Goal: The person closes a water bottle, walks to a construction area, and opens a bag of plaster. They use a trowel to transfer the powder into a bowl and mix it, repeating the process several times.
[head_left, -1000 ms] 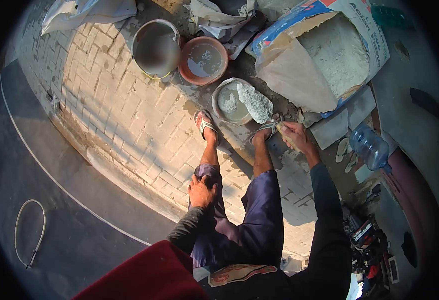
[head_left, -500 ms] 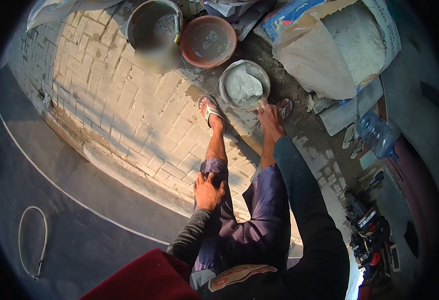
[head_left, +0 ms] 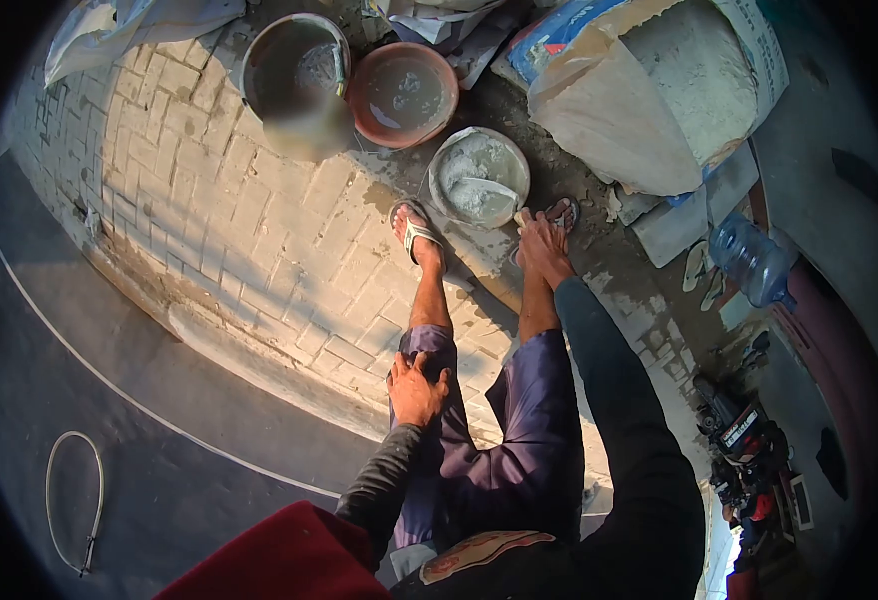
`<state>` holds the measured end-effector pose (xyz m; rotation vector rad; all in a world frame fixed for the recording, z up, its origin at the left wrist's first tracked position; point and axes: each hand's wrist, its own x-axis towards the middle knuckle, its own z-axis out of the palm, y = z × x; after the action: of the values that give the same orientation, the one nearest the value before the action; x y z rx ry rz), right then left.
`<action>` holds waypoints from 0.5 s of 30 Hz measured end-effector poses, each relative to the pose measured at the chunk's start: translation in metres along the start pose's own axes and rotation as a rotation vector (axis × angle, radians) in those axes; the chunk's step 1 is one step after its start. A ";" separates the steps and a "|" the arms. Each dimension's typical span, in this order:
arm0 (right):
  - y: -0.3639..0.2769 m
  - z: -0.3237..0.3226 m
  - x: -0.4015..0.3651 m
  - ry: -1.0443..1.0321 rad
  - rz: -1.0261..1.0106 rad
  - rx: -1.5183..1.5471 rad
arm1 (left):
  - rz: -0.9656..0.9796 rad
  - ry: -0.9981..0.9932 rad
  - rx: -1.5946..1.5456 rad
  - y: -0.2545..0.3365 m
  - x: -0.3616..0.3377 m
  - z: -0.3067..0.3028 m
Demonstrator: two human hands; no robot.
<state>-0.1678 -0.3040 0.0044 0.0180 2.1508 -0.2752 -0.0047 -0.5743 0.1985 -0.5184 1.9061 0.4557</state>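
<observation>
Nearest, the left hand [head_left: 417, 388] lies on the left knee with its fingers spread loosely over the purple cloth, holding nothing; it looks to be bracing the body as it leans forward. Further out, the right hand [head_left: 542, 248] reaches down along the right shin, and its fingers seem closed on the handle of a trowel [head_left: 481, 188], whose blade lies in the white mix in a metal bowl [head_left: 433, 175]. The bowl sits on the brick paving [head_left: 209, 200] between the sandalled feet, probably so the arm reaches it easily. Beyond stand a clay bowl [head_left: 361, 100] and a bucket [head_left: 255, 55], touching each other, and to the right an open sack [head_left: 609, 120] of white powder.
</observation>
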 end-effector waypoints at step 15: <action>0.068 -0.162 -0.130 0.585 -0.231 0.619 | 0.046 0.060 0.070 0.022 0.013 0.017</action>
<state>-0.2194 -0.1926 0.1858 0.2298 2.5500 -1.1844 -0.0087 -0.5485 0.1821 -0.4478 1.9871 0.4057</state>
